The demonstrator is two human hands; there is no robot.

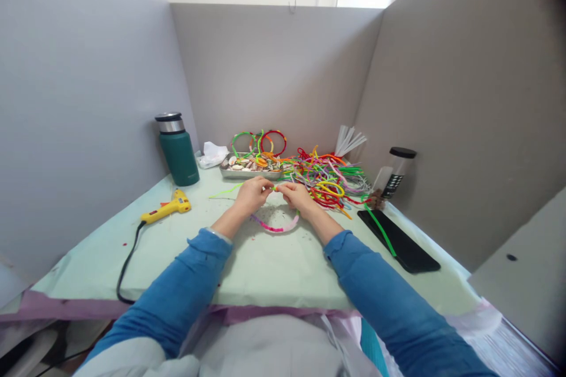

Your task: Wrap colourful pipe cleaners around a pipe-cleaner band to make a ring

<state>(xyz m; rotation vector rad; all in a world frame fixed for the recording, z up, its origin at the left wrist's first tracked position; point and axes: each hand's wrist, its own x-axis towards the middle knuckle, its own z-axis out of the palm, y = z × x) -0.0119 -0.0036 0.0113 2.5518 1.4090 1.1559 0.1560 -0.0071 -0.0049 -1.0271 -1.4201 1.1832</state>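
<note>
My left hand [253, 193] and my right hand [295, 195] are close together above the middle of the table, fingertips pinched. Between them is a bit of yellow-green pipe cleaner [275, 188] at the far side of a ring. Pink, magenta and purple pipe cleaner wraps the near arc of that ring [278, 229], which hangs below my hands. A thin yellow-green strand [226, 191] sticks out to the left behind my left hand. My fingers hide the exact joint.
A metal tray [250, 175] of shells stands behind, with finished rings [274, 142] on it. Right of it lies a heap of coloured pipe cleaners [331, 179]. A yellow glue gun [167, 207] and green bottle [179, 153] are left; a black phone [400, 241] and clear bottle [395, 174] right.
</note>
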